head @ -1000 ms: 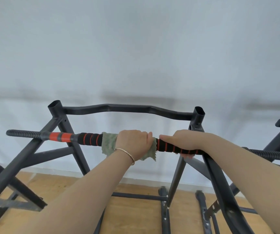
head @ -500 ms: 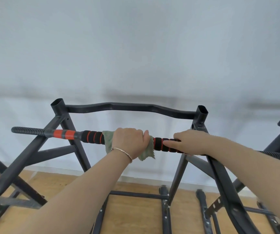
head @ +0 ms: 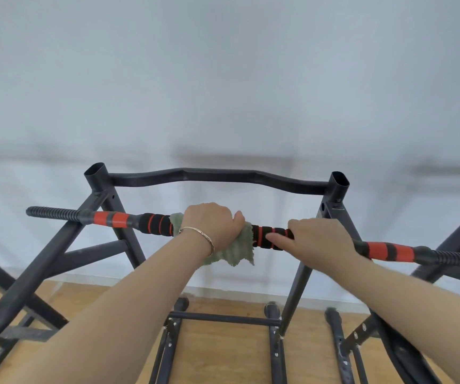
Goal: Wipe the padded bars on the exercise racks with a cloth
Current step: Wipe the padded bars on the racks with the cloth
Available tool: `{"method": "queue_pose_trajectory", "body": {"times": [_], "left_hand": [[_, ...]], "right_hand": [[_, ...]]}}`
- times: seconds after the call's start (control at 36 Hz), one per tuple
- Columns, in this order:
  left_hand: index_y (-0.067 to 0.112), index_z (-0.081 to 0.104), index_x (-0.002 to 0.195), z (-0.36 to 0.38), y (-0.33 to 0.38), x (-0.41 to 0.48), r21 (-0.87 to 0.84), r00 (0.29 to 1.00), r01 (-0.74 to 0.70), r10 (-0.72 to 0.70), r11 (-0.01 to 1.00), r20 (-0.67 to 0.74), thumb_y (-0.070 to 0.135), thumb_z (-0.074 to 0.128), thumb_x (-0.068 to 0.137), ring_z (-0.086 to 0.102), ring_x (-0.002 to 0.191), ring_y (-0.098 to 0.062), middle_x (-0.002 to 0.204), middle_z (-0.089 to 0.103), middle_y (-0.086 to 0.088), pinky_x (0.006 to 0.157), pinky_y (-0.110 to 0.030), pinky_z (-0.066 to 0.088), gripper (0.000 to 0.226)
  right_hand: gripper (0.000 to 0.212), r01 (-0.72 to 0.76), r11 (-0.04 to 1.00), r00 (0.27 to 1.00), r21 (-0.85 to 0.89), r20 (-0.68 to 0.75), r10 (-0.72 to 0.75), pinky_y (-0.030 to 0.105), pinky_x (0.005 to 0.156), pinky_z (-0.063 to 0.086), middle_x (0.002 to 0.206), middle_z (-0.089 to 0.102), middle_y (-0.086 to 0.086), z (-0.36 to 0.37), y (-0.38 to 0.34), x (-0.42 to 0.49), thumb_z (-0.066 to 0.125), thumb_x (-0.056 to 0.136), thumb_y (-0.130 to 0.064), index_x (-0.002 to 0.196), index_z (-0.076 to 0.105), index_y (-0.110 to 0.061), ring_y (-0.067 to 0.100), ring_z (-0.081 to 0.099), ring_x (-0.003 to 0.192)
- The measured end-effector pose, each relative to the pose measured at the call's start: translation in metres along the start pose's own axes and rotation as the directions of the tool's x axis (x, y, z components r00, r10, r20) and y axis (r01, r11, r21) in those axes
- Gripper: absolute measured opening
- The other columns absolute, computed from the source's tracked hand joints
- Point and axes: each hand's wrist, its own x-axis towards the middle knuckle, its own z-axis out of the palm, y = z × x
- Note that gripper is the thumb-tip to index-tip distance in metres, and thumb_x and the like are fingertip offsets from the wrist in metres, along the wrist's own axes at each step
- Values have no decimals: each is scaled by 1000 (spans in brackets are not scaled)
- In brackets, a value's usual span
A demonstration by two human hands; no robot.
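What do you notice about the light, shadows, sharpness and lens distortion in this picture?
Head view: soft, even light, no glare on the padded bar; head view: faint blurred grey shadows cross the wall behind the rack; head view: the left hand, cloth and right hand are sharp; head view: the wide lens splays the rack's legs and stretches the forearms near the edges.

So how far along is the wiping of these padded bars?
Midway on this bar, I'd guess. In hand: the left hand grips the green terry cloth wrapped round the black foam bar with red rings, the right hand gripping it too. Done: cleanliness doesn't show. Left: probably the orange-striped ends and the neighbouring dark metal rack.
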Motion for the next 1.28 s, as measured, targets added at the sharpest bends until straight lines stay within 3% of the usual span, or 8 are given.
{"method": "queue_pose_trajectory", "body": {"times": [0.08, 0.25, 0.36, 0.58, 0.75, 0.92, 1.06, 1.28], "left_hand": [[15, 49, 59, 3, -10, -3, 5, 999, 13, -13, 1000, -47, 41, 19, 99, 44, 51, -17, 58, 50, 1, 52, -27, 32, 56], [19, 45, 57, 11, -3, -10, 43, 990, 13, -7, 999, -142, 32, 23, 98, 39, 45, -18, 51, 45, 4, 51, -26, 30, 48], [19, 44, 58, 14, -4, -12, 44, 984, 31, -23, 999, -175, 31, 23, 96, 39, 45, -18, 51, 46, 5, 50, -26, 29, 45], [16, 52, 67, 5, -1, -8, 20, 999, 40, -40, 999, -21, 38, 19, 97, 45, 50, -16, 58, 50, 2, 50, -25, 31, 50], [14, 57, 70, -12, -16, 5, -34, 973, 145, -136, 989, 186, 40, 22, 96, 55, 66, -20, 75, 59, -3, 62, -30, 38, 51], [14, 57, 79, -5, -15, -12, -25, 997, 72, -71, 997, 6, 25, 28, 99, 50, 59, -19, 66, 53, -1, 55, -27, 36, 37], [15, 56, 86, -3, -16, -20, -69, 997, 50, -54, 996, -59, 25, 30, 100, 56, 65, -22, 67, 49, 2, 59, -30, 40, 31], [12, 49, 106, -10, -30, -34, -332, 994, -16, -22, 943, -110, 31, 31, 105, 62, 78, -29, 89, 63, -5, 74, -41, 50, 26]], "right_hand": [[66, 0, 1000, 998, -11, -65, 0, 23, 50, 38, 66, 46, -10, 2, -5, -15, 9, 85, -83, 84, 40, -26, 5, 45, 55], [81, -115, 925, 901, 361, 430, -56, 30, 76, 53, 79, 70, -1, -23, 12, 20, 21, 83, -89, 83, 62, -20, 16, 68, 75], [90, -242, 837, 805, 490, 584, -109, 38, 81, 62, 70, 75, 2, -20, 6, 33, 32, 79, -91, 91, 67, -9, 19, 70, 58], [74, -82, 941, 939, 328, 342, -37, 27, 55, 51, 62, 64, -1, -14, -3, 19, 27, 87, -84, 79, 62, -19, 14, 62, 50], [62, 62, 998, 992, -28, -106, -64, 24, 48, 32, 64, 46, -12, 5, -9, -3, 23, 85, -85, 88, 43, -27, 10, 53, 57], [60, 55, 998, 998, 40, -4, -55, 24, 53, 40, 73, 54, -10, -3, -7, 3, 27, 87, -84, 90, 45, -27, 5, 52, 63], [59, 81, 920, 996, 383, -1, -87, 37, 88, 46, 116, 49, -13, -20, -26, 12, 51, 82, -77, 115, 48, -29, 15, 50, 104], [25, 94, 893, 994, 439, -86, -63, 34, 83, 40, 93, 46, -9, -22, -76, 17, 69, 87, -40, 89, 48, -27, 19, 44, 93]]}}
